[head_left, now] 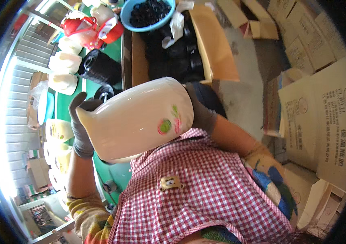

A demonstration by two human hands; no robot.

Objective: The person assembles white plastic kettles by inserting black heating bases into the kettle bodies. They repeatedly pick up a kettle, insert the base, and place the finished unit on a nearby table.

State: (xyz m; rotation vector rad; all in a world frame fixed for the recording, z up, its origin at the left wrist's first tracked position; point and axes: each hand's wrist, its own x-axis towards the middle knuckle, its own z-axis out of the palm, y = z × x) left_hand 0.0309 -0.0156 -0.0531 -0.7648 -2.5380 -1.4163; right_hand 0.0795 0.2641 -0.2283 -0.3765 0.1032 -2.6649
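Note:
A glossy cream jug body (140, 118), like a thermos shell, lies on its side across the front of my chest. A pink and green printed motif decorates its right part. My left hand (80, 128), in a grey glove, grips the spouted end, its fingers around the rim. At the rounded end my right hand (202, 112), gloved too, holds on from behind; most of its fingers are hidden by the jug. Just beyond the jug, a small black part (104, 93) and a black ribbed cylinder (100, 67) rest on the green table.
Ahead, a cardboard box (217, 44) holds black parts, with a light blue basin (125, 20) of small black pieces beside it. Cream shells (64, 65) and red jugs (81, 30) line the green table (69, 107). Large cartons (315, 122) stack up on the right.

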